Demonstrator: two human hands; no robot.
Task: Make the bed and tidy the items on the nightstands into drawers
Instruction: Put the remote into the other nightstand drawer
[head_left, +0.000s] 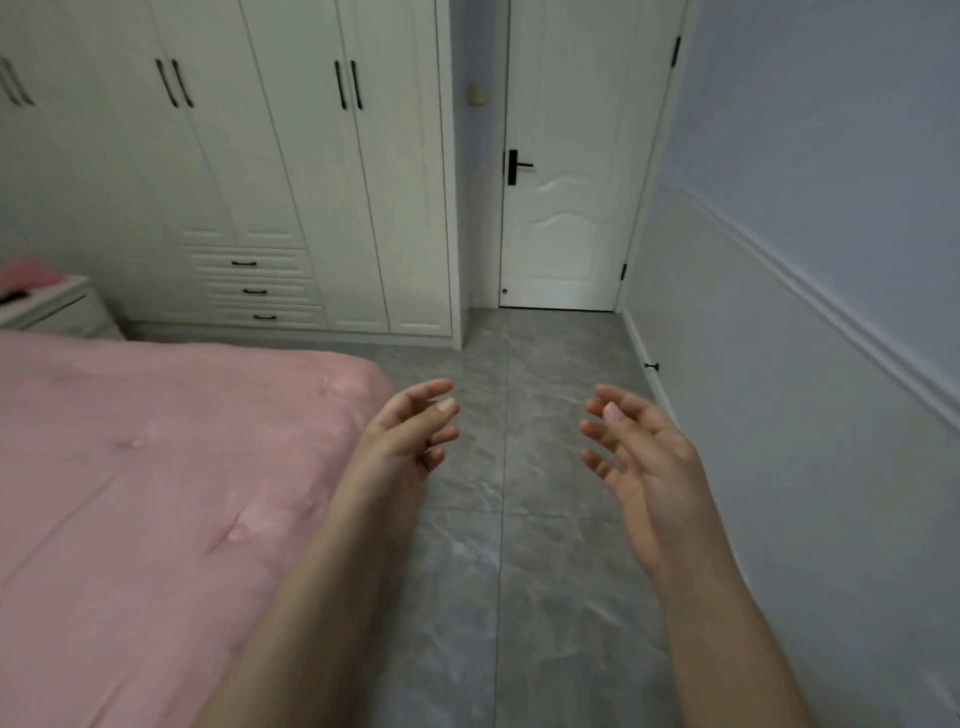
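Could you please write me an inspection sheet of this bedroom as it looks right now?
Surface: bed covered by a pink quilt, spread fairly flat with a few creases; grey tiled floor beside it.
Job's things: white nightstand beyond the bed, with a pink item and a small dark item on top; too blurred to identify.
Clutter: nothing seen on the floor.
Hands: left hand and right hand both open, fingers relaxed, holding nothing, raised over the floor.
Cables: nothing seen.
Surroundings: white wardrobe with three drawers, closed white door, pale wall on the right.
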